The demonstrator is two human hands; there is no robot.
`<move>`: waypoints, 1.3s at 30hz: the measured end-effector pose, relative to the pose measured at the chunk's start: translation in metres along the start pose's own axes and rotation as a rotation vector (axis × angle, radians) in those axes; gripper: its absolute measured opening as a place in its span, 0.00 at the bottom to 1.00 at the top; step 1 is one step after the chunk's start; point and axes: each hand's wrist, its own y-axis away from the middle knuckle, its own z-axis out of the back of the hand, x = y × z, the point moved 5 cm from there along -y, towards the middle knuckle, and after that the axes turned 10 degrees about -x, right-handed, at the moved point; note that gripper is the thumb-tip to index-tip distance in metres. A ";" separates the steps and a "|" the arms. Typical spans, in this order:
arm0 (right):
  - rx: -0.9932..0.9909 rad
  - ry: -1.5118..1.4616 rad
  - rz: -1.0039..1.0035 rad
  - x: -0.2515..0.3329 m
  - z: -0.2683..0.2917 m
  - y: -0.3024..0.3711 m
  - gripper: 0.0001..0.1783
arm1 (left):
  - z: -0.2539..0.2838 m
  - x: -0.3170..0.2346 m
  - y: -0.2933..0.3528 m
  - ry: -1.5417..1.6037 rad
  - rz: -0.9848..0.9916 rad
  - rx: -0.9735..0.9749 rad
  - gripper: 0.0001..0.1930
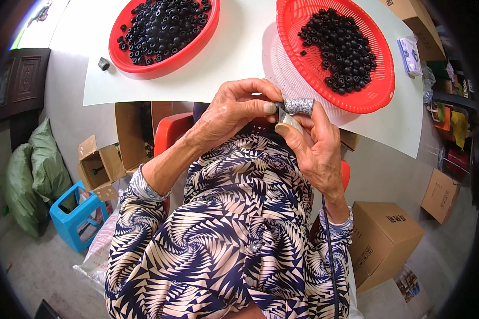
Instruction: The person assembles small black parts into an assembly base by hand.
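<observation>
My left hand point(231, 109) pinches a small black part point(278, 110) between thumb and fingertips; the fingers hide most of it, and it resembles the black caps in the trays. Close against it, my right hand point(316, 143) is closed on a thin, pale metallic blade-like piece point(292, 120), its thumb pressed along it. A grey speckled sleeve point(299, 106) covers the end of my right index finger. The two hands meet just off the near edge of the white table point(229, 58), above my lap.
A red tray point(126, 68) and a red mesh basket point(338, 101) hold many small black caps. A short grey cylinder point(104, 64) and a small box point(410, 56) lie on the table. Cardboard boxes point(383, 239), a blue stool point(74, 226) and green sacks point(24, 181) stand around.
</observation>
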 end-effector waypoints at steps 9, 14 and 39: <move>-0.003 -0.009 0.022 -0.003 0.000 -0.001 0.17 | 0.001 0.002 -0.001 0.000 -0.002 -0.014 0.09; 0.000 -0.029 0.055 -0.009 -0.003 -0.002 0.16 | 0.003 0.002 -0.002 -0.021 -0.052 0.007 0.08; -0.046 -0.250 -0.211 -0.011 0.016 0.003 0.14 | -0.008 0.005 0.001 0.160 0.025 0.017 0.09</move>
